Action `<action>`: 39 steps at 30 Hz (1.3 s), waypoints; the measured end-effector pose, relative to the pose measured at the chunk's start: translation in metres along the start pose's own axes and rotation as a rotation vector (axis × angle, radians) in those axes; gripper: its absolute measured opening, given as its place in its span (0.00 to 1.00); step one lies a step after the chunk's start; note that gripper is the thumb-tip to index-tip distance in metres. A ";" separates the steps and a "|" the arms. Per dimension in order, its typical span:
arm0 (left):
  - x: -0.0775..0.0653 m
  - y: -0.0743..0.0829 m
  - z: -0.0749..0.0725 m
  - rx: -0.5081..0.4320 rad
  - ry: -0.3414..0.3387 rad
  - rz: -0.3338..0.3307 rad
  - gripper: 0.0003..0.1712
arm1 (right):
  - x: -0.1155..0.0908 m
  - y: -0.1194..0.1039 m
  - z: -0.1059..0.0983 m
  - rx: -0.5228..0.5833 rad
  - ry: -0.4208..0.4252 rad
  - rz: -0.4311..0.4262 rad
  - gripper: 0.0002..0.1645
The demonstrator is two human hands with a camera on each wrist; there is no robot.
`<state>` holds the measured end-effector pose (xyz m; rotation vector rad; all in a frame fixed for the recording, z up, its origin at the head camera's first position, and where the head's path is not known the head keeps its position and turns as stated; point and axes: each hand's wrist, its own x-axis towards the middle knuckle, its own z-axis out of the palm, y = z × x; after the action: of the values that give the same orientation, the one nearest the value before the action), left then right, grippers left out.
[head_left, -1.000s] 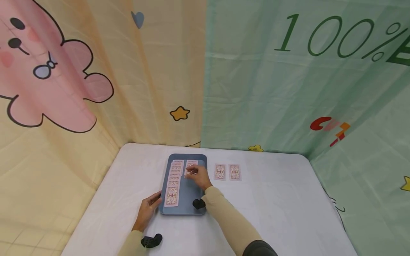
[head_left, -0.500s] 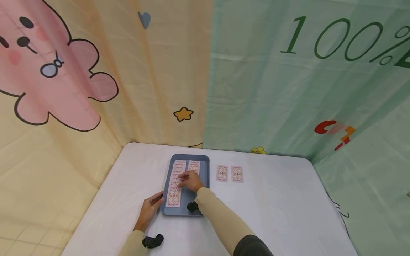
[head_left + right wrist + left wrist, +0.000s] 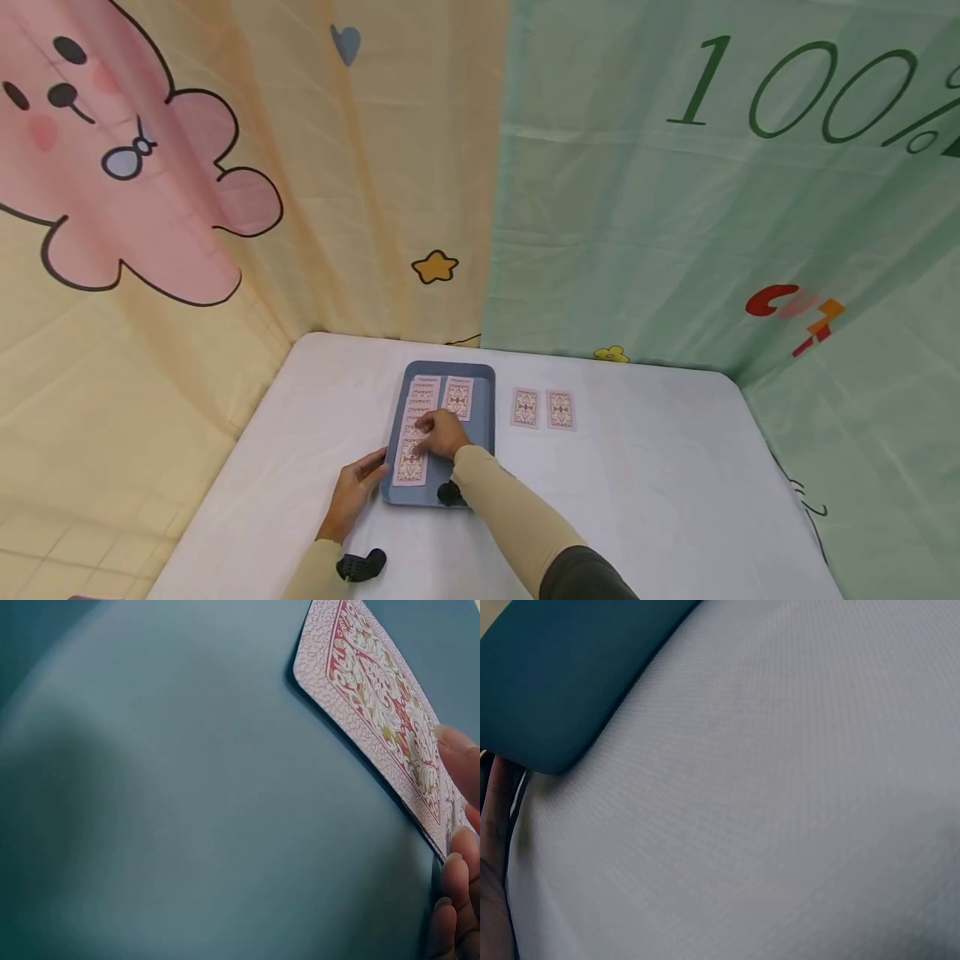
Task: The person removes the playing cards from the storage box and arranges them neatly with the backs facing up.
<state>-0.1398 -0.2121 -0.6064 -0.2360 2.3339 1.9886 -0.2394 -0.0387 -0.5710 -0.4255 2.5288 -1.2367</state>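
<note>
A blue-grey tray (image 3: 442, 496) lies on the white table, with overlapping face-down playing cards (image 3: 424, 390) in a left column. My right hand (image 3: 444, 433) is over the lowest playing card (image 3: 408, 471) of that column. In the right wrist view, its bent fingers (image 3: 454, 874) sit at one edge of that card (image 3: 375, 697), with another fingertip on the opposite side. The card lies low on the tray. A shorter column of cards (image 3: 458, 400) starts at the tray's top right. My left hand (image 3: 351, 496) touches the tray's left rim with extended fingers.
Two more face-down cards (image 3: 525, 408) lie side by side on the table, right of the tray. A printed curtain (image 3: 600, 208) rises behind the table's far edge. Black wrist cameras (image 3: 362, 567) are strapped to both wrists.
My right hand has moved from the right column down and left to the lowest card of the left column, uncovering the right column. My left hand stays at the tray's rim.
</note>
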 end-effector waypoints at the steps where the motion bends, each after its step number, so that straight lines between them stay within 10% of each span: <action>1: 0.000 0.000 0.000 -0.004 -0.001 0.002 0.24 | 0.000 0.000 0.001 -0.011 -0.003 0.004 0.23; 24: -0.003 0.004 0.000 -0.011 -0.015 -0.015 0.25 | -0.001 0.009 0.010 -0.266 -0.024 -0.078 0.25; 39: -0.002 0.003 0.000 -0.018 -0.010 -0.016 0.25 | 0.001 0.004 0.003 -0.130 -0.078 -0.091 0.21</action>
<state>-0.1379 -0.2117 -0.6025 -0.2443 2.3018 1.9990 -0.2395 -0.0385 -0.5757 -0.6132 2.5569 -1.0682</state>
